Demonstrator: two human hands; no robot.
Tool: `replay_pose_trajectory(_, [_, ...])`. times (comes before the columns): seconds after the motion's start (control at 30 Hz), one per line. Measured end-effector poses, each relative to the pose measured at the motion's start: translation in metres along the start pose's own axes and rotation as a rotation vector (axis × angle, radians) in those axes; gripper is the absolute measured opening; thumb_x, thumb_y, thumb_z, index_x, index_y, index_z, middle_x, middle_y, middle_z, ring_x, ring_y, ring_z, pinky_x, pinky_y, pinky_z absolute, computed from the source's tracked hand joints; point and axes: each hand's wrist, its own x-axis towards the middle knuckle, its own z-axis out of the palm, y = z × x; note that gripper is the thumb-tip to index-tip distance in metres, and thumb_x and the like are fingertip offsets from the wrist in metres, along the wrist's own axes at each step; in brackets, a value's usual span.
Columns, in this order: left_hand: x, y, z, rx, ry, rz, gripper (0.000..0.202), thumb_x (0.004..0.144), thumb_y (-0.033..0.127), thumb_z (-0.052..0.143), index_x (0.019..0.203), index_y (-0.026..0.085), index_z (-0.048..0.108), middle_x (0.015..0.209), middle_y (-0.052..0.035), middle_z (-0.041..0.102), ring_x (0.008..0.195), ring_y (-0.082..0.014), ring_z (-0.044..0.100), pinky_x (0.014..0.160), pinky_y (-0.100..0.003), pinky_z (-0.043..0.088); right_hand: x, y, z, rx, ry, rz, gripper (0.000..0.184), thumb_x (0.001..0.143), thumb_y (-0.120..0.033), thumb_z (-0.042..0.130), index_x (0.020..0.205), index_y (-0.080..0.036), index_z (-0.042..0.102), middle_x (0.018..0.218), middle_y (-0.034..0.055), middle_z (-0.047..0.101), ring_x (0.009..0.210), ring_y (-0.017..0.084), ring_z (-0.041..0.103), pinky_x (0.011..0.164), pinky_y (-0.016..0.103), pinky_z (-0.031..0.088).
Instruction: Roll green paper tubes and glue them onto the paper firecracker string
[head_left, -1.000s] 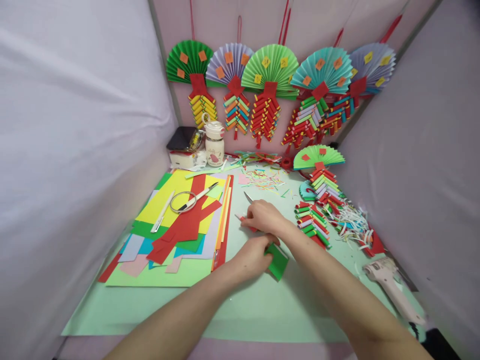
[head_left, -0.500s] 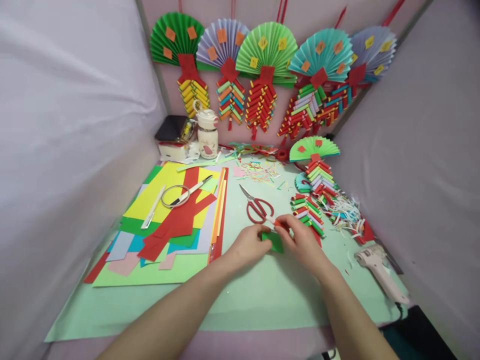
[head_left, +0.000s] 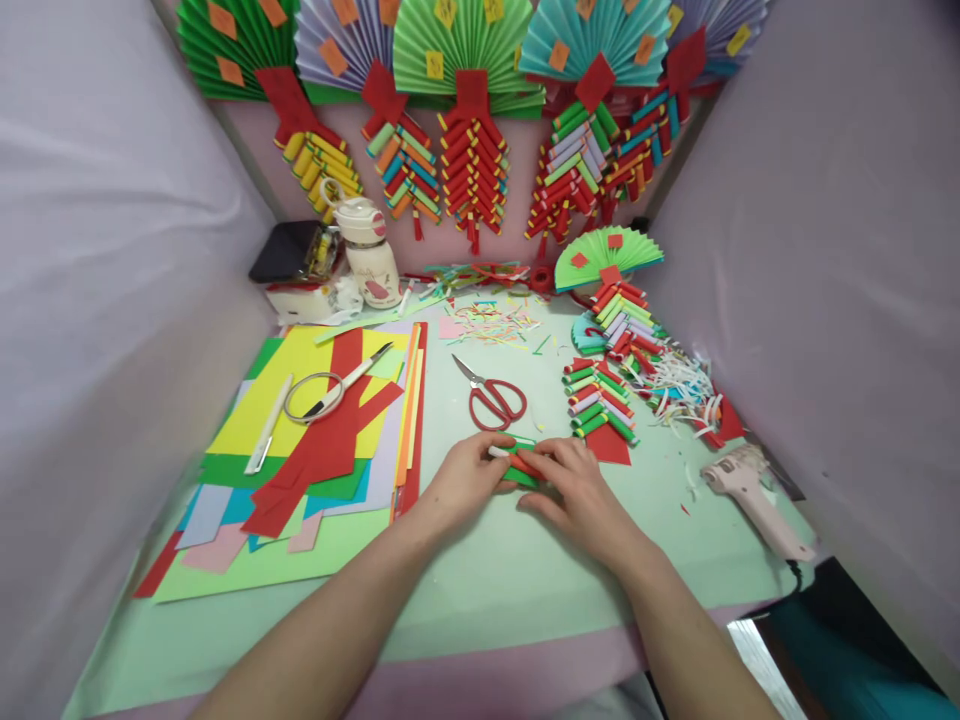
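At the middle of the table, my left hand [head_left: 471, 484] and my right hand [head_left: 576, 488] meet over a small piece of green paper [head_left: 523, 480] lying on the tabletop. Across that paper lies a slim red-and-white stick [head_left: 517, 459], its exact kind unclear. My left fingers close on the paper's left side by the stick's white end. My right fingertips press the stick and the paper from the right, partly covering both. Just beyond my hands rest red-handled scissors [head_left: 491, 397]. To the right lies a firecracker-shaped paper string [head_left: 598, 408] of rolled tubes on red card.
Coloured paper sheets [head_left: 300, 460] on the left bear a craft knife [head_left: 345, 385], a white cutter [head_left: 268, 425] and a tape ring [head_left: 313, 398]. A glue gun [head_left: 757, 502] lies at right. Paper scraps [head_left: 487, 322], a bottle [head_left: 371, 260] and hanging paper fans [head_left: 469, 45] are behind.
The red-and-white stick has come down from beside the scissors onto the green paper. Both hands now press there. The view has tilted downward.
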Motion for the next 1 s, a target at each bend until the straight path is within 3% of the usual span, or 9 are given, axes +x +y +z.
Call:
replay_pose_trajectory(0.1, [0.0,0.001,-0.002,0.083,-0.031,0.003,0.03,0.079,0.017,0.056,0.109,0.014,0.059,0.096,-0.0088,0.068,0.08,-0.0174,0.068,0.075,-0.031,0.056,-0.001,0.001,0.001,-0.035,-0.01,0.005,0.028,0.09,-0.023,0.054,0.117,-0.026,0.059,0.101,0.0069,0.059,0.095,0.023,0.051,0.083,0.04,0.042])
replay_pose_trajectory(0.17, [-0.002,0.002,-0.003,0.262,0.006,0.084,0.035,0.08,0.022,0.056,0.115,0.016,0.057,0.099,-0.0088,0.066,0.075,-0.017,0.066,0.073,-0.033,0.055,-0.001,0.002,0.002,-0.044,-0.02,0.006,0.026,0.091,-0.021,0.051,0.115,-0.025,0.06,0.098,0.0068,0.06,0.092,0.022,0.052,0.082,0.039,0.042])
replay_pose_trajectory(0.3, [-0.016,0.005,-0.003,0.808,0.208,0.496,0.041,0.078,0.03,0.062,0.118,0.022,0.057,0.112,-0.0084,0.061,0.1,-0.0237,0.058,0.088,-0.039,0.047,0.0,0.003,0.002,-0.034,-0.011,0.01,0.026,0.092,-0.022,0.05,0.114,-0.026,0.062,0.097,0.0065,0.06,0.091,0.021,0.053,0.08,0.038,0.041])
replay_pose_trajectory(0.37, [-0.023,0.004,-0.002,0.988,0.199,0.608,0.037,0.078,0.028,0.064,0.114,0.023,0.059,0.114,-0.0076,0.059,0.107,-0.0255,0.054,0.092,-0.041,0.044,0.0,0.003,0.003,-0.028,-0.011,0.006,0.026,0.093,-0.022,0.049,0.114,-0.027,0.061,0.096,0.0062,0.06,0.091,0.021,0.053,0.08,0.037,0.041])
replay_pose_trajectory(0.53, [-0.023,-0.008,-0.002,1.187,0.098,0.582,0.018,0.088,0.026,0.054,0.102,0.02,0.064,0.102,-0.0067,0.064,0.099,-0.0231,0.056,0.086,-0.038,0.045,-0.002,-0.001,0.003,-0.021,-0.05,0.008,0.025,0.093,-0.023,0.049,0.115,-0.027,0.06,0.099,0.006,0.06,0.094,0.021,0.052,0.082,0.038,0.04])
replay_pose_trajectory(0.6, [-0.021,-0.013,-0.002,1.217,0.097,0.593,0.02,0.091,0.027,0.047,0.099,0.019,0.065,0.098,-0.0072,0.065,0.096,-0.0224,0.057,0.085,-0.038,0.045,-0.002,-0.001,0.001,-0.009,-0.045,0.005,0.026,0.091,-0.028,0.054,0.117,-0.027,0.058,0.102,0.0059,0.06,0.097,0.021,0.052,0.085,0.038,0.039])
replay_pose_trajectory(0.7, [-0.021,-0.017,-0.003,1.251,0.111,0.621,0.02,0.091,0.025,0.047,0.099,0.019,0.065,0.098,-0.0077,0.065,0.095,-0.0227,0.057,0.084,-0.038,0.046,0.001,0.004,-0.005,-0.077,0.075,0.054,0.028,0.089,-0.033,0.057,0.116,-0.025,0.058,0.105,0.0064,0.061,0.1,0.023,0.052,0.088,0.041,0.034])
replay_pose_trajectory(0.83, [-0.023,-0.018,-0.004,1.264,0.117,0.627,0.018,0.089,0.023,0.051,0.1,0.018,0.064,0.102,-0.0082,0.065,0.096,-0.0238,0.058,0.084,-0.039,0.047,0.016,0.015,-0.014,-0.343,0.232,0.186,0.015,0.09,-0.032,0.056,0.099,-0.023,0.065,0.097,0.0076,0.064,0.098,0.027,0.05,0.085,0.045,0.028])
replay_pose_trajectory(1.0, [-0.023,-0.019,-0.006,1.229,0.115,0.629,0.017,0.088,0.02,0.052,0.1,0.018,0.064,0.103,-0.0079,0.065,0.097,-0.0236,0.057,0.085,-0.039,0.047,0.041,0.017,-0.01,-0.477,0.116,0.199,0.013,0.087,-0.027,0.056,0.084,-0.02,0.067,0.089,0.0096,0.062,0.095,0.028,0.046,0.082,0.045,0.026])
